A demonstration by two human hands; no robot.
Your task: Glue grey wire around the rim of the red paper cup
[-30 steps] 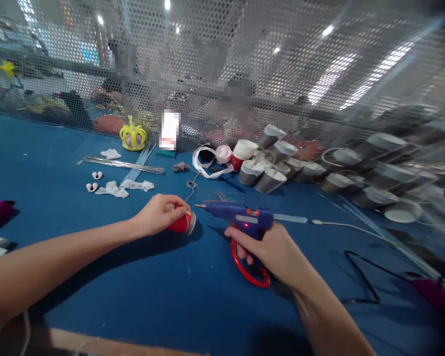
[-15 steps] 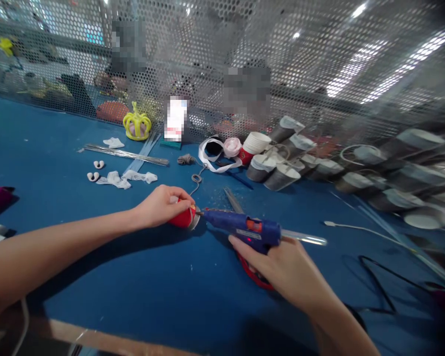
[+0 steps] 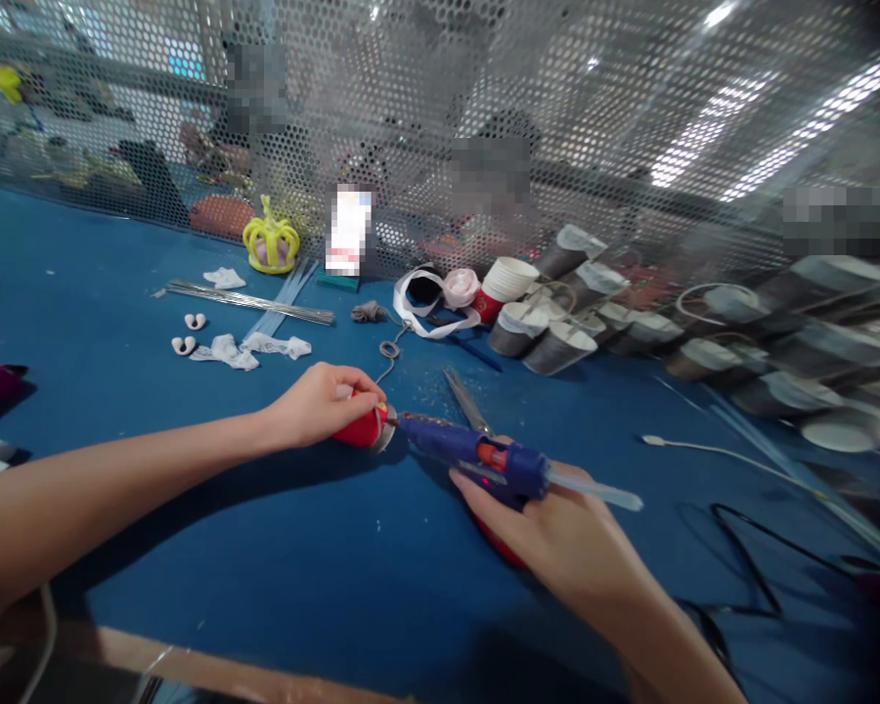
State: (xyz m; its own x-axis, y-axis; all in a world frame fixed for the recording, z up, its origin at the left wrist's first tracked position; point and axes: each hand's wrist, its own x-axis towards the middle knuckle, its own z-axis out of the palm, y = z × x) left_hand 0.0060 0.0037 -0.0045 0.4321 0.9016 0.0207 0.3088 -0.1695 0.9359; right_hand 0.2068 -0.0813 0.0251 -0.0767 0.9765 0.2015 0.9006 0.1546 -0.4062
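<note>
My left hand [image 3: 317,402] is closed over a small red paper cup [image 3: 363,429] lying on its side on the blue table [image 3: 279,548]. In my right hand [image 3: 557,533] I grip a blue glue gun [image 3: 476,458] with a red trigger. Its nozzle touches the cup's rim. A clear glue stick [image 3: 594,489] juts from the back of the gun. Scissors [image 3: 466,401] lie just behind the gun.
Grey and white paper cups [image 3: 550,337] lie in rows at the back right. White ribbon [image 3: 429,313], metal rods [image 3: 253,305], white scraps [image 3: 245,350] and a yellow crown [image 3: 271,242] sit at the back. A perforated screen [image 3: 440,117] closes the far edge; people work behind it. A black cable [image 3: 740,548] lies right.
My right hand brought the glue gun leftward and lower until its nozzle met the red cup. The left hand has stayed on the cup.
</note>
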